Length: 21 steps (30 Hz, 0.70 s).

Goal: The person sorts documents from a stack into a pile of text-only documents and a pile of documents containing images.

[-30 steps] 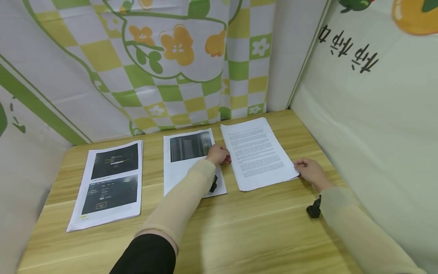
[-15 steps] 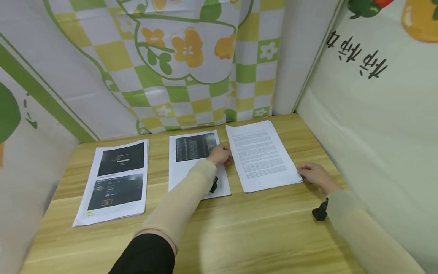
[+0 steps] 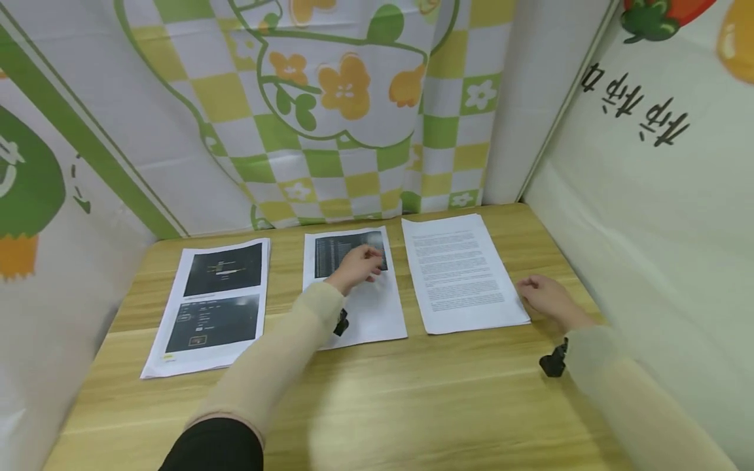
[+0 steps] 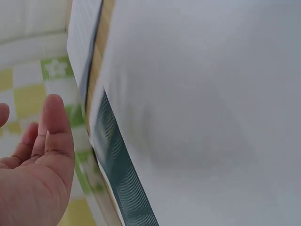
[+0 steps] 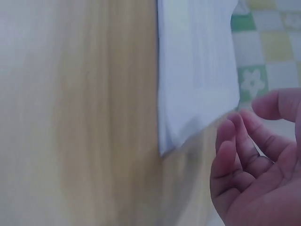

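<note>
Three stacks of printed paper lie on the wooden table. My left hand [image 3: 358,267] hovers over the middle stack [image 3: 368,314], which has a dark printed block at its top. In the left wrist view the fingers of the left hand [image 4: 40,174] are loosely bent, with nothing between them. Beside the right edge of the text-covered right stack [image 3: 462,275] is my right hand [image 3: 548,299]. The right wrist view shows the right hand [image 5: 261,165] with loosely curled fingers, apart from the paper [image 5: 197,84] and holding nothing.
The left stack [image 3: 215,304], with two dark printed pictures, lies at the table's left. A checked curtain [image 3: 353,163] hangs along the table's back edge. Pale wall coverings stand on both sides, the right one [image 3: 642,216] close to the right arm.
My left hand has left the right stack's left edge and moved left over the middle stack. The right hand has come slightly away from the paper's edge. The head view has shifted left.
</note>
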Motion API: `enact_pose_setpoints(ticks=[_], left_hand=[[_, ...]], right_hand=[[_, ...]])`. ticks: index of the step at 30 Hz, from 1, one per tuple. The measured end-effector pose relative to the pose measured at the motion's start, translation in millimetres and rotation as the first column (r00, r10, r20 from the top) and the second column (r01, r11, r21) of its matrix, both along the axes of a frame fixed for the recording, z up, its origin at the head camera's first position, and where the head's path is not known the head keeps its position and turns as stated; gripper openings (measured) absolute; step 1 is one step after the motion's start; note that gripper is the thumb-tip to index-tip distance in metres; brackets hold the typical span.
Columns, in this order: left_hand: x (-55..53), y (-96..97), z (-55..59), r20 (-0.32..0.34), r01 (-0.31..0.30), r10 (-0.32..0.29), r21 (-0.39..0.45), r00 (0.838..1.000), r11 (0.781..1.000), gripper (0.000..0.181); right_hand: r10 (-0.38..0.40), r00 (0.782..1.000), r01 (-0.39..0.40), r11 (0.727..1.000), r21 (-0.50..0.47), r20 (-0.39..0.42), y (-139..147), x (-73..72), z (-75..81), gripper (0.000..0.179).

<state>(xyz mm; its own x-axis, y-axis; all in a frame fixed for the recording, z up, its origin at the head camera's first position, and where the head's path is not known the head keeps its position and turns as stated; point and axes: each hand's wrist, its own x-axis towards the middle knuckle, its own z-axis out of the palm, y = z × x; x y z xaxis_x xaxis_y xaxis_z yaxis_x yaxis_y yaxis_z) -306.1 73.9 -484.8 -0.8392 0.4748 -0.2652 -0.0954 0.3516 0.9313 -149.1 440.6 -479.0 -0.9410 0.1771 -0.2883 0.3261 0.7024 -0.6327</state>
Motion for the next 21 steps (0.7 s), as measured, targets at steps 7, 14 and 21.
enact_pose_setpoints(ticks=[7,14,21], left_hand=[[-6.2,-84.8,5.9,0.022,-0.164,0.164,0.004,0.986,0.987,0.041],[0.7,-162.0,18.1,-0.023,-0.253,0.254,0.032,0.967,0.967,0.043],[10.1,-209.6,7.8,0.006,-0.33,0.33,-0.019,0.944,0.944,0.046]], right_hand=[[0.031,0.999,-0.033,0.993,-0.112,-0.014,-41,-19.2,15.8,0.04],[0.134,0.991,-0.137,0.978,-0.16,-0.032,-85,-44.5,15.3,0.036],[0.229,0.973,-0.227,0.949,-0.218,-0.017,-125,-60.3,2.9,0.032]])
